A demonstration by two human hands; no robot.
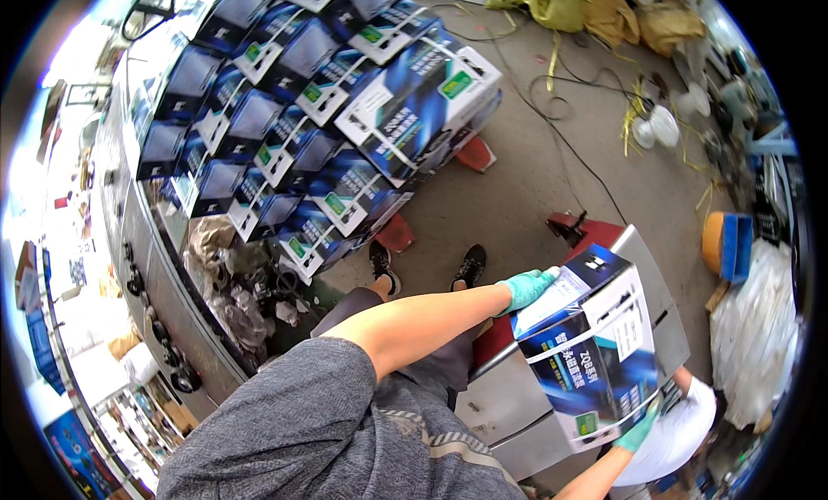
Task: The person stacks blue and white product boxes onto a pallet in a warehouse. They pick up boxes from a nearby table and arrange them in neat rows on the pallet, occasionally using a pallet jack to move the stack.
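Observation:
A blue, black and white printed cardboard box [595,345] with a white strap around it rests tilted on a red and grey metal machine [500,405]. My left hand [528,290], in a teal glove, grips the box at its far left edge. At its near right lower edge my right hand [638,429], gloved alike, holds the box from the other end. The fingertips of both hands are partly hidden against the cardboard.
A tall stack of similar strapped boxes [302,103] stands at the upper left, on red supports [397,234]. Black cable [552,112] and yellow strapping [636,125] lie across the floor. A person in a white shirt [677,440] is close beyond the machine. Plastic sheeting [755,336] lies at the right.

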